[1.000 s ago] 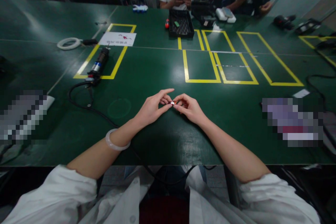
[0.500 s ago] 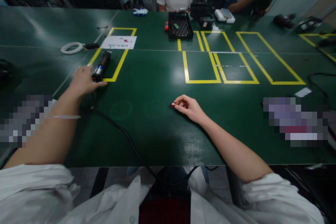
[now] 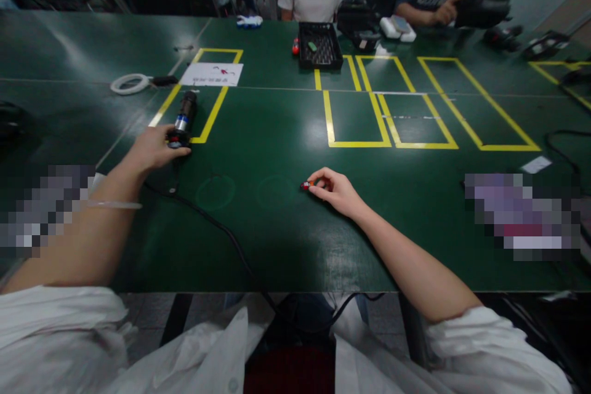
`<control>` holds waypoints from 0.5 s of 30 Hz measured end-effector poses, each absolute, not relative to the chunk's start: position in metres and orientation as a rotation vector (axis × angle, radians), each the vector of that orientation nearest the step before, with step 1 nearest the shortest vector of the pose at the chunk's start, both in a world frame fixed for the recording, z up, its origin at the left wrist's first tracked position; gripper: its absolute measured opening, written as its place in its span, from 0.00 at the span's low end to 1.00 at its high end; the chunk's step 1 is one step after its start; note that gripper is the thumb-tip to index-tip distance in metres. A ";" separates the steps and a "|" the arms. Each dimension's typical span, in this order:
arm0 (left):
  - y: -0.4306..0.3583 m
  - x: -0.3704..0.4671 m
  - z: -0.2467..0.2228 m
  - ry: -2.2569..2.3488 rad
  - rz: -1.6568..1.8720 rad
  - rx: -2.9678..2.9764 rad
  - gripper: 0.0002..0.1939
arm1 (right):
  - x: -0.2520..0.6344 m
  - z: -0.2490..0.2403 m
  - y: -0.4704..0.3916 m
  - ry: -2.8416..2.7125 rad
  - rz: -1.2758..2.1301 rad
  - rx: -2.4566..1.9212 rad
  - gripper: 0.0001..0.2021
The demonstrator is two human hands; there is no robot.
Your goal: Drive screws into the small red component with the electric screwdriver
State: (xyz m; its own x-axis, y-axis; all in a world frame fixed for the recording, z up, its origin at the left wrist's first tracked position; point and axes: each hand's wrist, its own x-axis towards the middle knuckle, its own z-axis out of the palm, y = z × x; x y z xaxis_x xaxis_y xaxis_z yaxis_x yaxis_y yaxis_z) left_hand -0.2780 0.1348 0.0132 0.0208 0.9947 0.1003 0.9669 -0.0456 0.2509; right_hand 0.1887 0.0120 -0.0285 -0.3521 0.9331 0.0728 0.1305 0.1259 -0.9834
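Note:
At the left, my left hand (image 3: 159,146) is wrapped round the lower end of a dark cylindrical tool (image 3: 185,112) with a blue and silver band. The tool lies over a yellow taped rectangle (image 3: 213,116), just below a printed white sheet (image 3: 212,74). Near the middle of the green table (image 3: 295,246), my right hand (image 3: 333,188) pinches a small red and orange object (image 3: 306,185) between thumb and fingertips, resting on or close to the tabletop. Its far end is hidden by the fingers.
A black tray (image 3: 319,46) holds a green piece, with a red item (image 3: 295,46) beside it. A black cable (image 3: 221,228) crosses the table to its front edge. A white coil (image 3: 130,84) lies at the left. Two people sit opposite.
My left hand has closed round the tool's lower end, and the tool stands at a steeper angle. My right hand keeps its pinch. The hand of a person opposite has moved down.

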 end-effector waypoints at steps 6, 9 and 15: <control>0.106 -0.225 0.016 2.056 0.238 2.257 0.35 | 0.187 -0.032 0.013 -1.613 1.324 -1.033 0.14; 0.088 -0.191 0.015 1.975 0.285 2.295 0.35 | 0.186 -0.032 0.013 -1.592 1.328 -0.995 0.15; 0.051 -0.122 0.006 1.771 0.426 2.356 0.39 | 0.186 -0.031 0.012 -1.678 1.253 -0.965 0.10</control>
State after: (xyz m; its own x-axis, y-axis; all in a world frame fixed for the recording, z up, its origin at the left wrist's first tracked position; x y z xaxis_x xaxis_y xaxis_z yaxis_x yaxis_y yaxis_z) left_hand -0.1219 0.0512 0.0060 0.2569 0.9579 0.1281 0.9113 -0.2842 0.2978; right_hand 0.1860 0.0117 -0.0311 -0.3778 0.9120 0.1600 0.1060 0.2142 -0.9710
